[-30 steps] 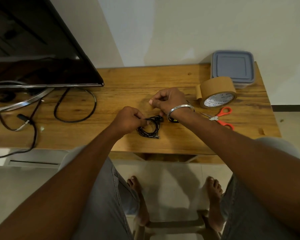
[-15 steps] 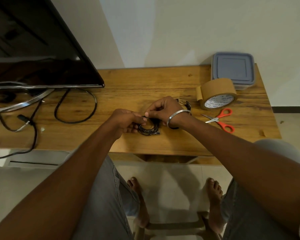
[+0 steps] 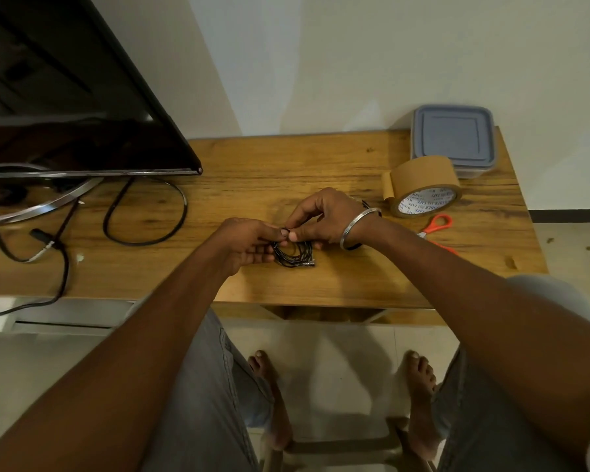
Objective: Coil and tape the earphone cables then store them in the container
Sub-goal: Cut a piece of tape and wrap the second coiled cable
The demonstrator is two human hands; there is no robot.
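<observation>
A black earphone cable [image 3: 294, 256] lies as a small coil just above the wooden table [image 3: 286, 165], near its front middle, its metal plug sticking out at the lower right. My left hand [image 3: 246, 241] grips the coil's left side. My right hand [image 3: 321, 218], with a steel bangle at the wrist, pinches the cable at the coil's top between thumb and forefinger. A roll of brown tape [image 3: 423, 187] lies to the right. Behind it sits the closed grey-lidded container [image 3: 453, 137]. Orange-handled scissors [image 3: 436, 229] are partly hidden by my right forearm.
A black screen [image 3: 65, 97] on a metal stand fills the table's left part, with thick black cables [image 3: 143, 212] looped in front of it. The wall stands right behind the table. My knees and bare feet are below the front edge.
My right hand came back down from behind the coil to its top and now pinches the cable beside my left hand. The coil has gained a loop and looks tighter.
</observation>
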